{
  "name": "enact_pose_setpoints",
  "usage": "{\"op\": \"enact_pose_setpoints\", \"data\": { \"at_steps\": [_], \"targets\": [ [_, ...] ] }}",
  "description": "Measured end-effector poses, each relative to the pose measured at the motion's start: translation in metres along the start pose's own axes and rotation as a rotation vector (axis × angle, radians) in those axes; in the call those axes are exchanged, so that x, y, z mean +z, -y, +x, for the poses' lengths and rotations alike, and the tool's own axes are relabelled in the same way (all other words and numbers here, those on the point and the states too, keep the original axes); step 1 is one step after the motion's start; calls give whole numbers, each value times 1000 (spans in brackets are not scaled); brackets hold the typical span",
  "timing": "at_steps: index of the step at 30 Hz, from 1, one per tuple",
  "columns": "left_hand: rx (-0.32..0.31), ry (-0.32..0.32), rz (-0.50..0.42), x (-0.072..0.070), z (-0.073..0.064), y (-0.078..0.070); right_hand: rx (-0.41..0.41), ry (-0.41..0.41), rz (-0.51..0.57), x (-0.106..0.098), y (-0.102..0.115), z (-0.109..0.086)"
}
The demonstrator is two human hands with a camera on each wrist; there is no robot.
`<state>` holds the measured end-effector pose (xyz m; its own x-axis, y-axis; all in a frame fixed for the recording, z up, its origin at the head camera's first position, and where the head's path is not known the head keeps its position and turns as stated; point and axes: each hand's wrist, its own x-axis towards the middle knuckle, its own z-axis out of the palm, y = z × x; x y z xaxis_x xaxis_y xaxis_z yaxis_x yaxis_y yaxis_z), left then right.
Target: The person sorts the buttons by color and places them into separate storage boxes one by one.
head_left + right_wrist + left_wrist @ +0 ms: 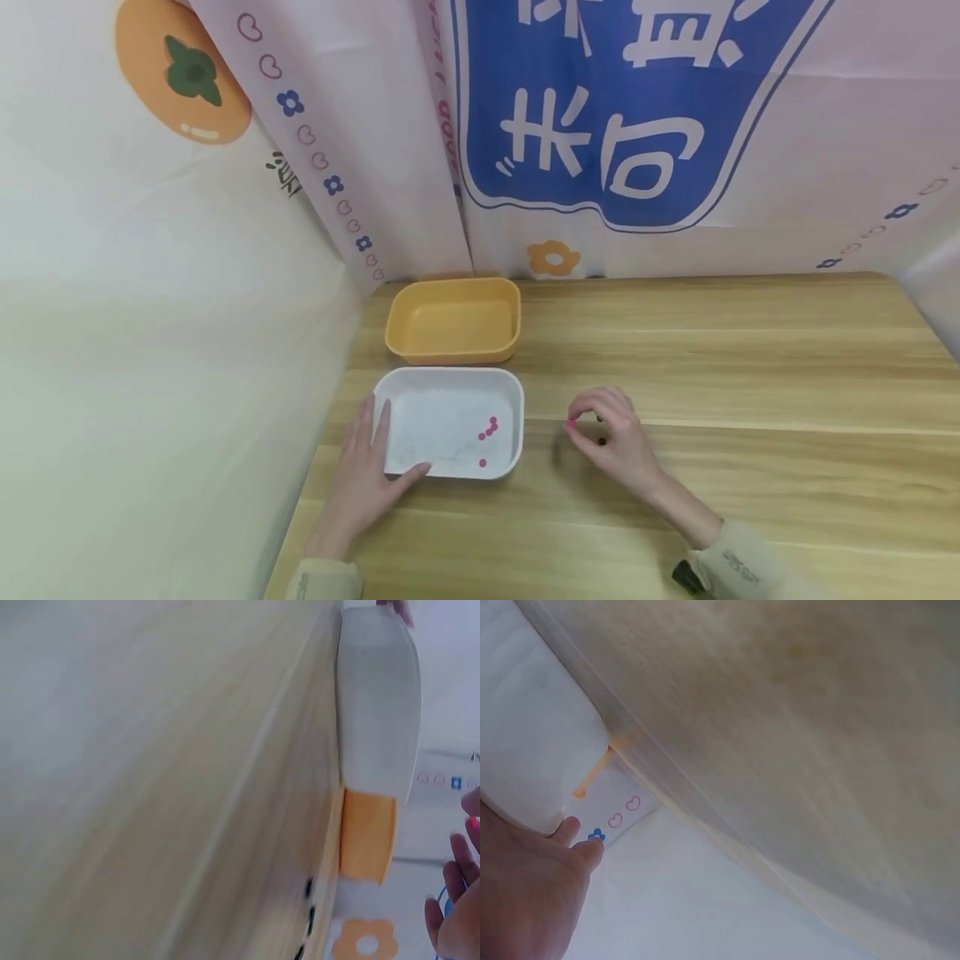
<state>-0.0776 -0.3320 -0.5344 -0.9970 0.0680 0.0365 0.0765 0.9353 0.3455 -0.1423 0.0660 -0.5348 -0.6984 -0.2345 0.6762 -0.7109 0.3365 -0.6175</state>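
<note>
Between thumb and index finger, my right hand pinches a small pink bead above the table, a little to the right of a white tray. Several pink beads lie in the right half of that tray. My left hand rests at the tray's left end with straight, spread fingers, the thumb along the front rim. Two small dark pieces show beside the right hand, partly hidden by it. In the right wrist view, several dark pieces lie on the table in a row.
A yellow tray stands right behind the white one, near the back of the wood-patterned table. Printed cloth hangs along the back edge, and more cloth covers the left side.
</note>
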Motion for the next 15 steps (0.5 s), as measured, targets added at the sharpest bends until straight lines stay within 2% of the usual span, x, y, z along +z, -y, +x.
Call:
{"op": "enact_pose_setpoints", "data": {
  "at_steps": [7, 15],
  "targets": [
    [-7, 17, 9, -2, 1, -1, 28, 33, 40, 26, 14, 13],
    [-17, 27, 11, -2, 2, -1, 103, 87, 62, 59, 31, 31]
  ]
}}
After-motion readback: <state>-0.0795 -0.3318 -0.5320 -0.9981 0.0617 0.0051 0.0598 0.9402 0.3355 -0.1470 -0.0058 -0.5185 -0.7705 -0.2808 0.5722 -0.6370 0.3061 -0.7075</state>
